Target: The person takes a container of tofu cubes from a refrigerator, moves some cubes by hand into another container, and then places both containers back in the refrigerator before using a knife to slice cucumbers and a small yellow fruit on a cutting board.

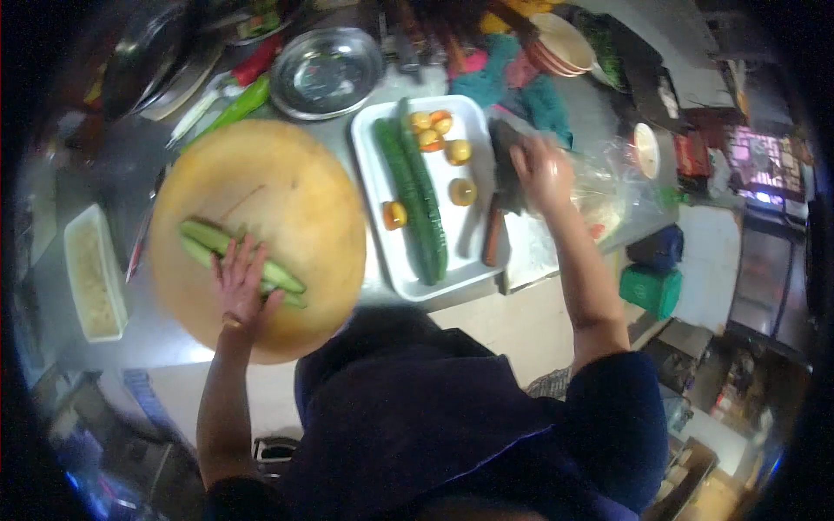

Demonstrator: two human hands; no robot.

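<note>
My left hand (242, 281) lies with spread fingers on peeled, pale green cucumber pieces (203, 236). They rest on a thick round wooden chopping board (306, 176). Off to the right, my right hand (546, 170) has curled fingers beside a dark, broad cleaver-like blade (508, 159); blur hides whether it grips it. A brown wooden handle (493, 238) extends below the blade, along the tray's edge. Between my hands is a white plastic tray (472, 267). Two long unpeeled cucumbers (417, 202) and several small yellow-orange round items (459, 151) are in it.
A steel bowl (326, 71) stands behind the board, near a long green pepper (238, 111). At left is a white rectangular container (96, 273). Teal cloth (547, 107), stacked bowls (561, 42) and clear plastic bags (606, 189) crowd the right side of the steel counter (156, 325).
</note>
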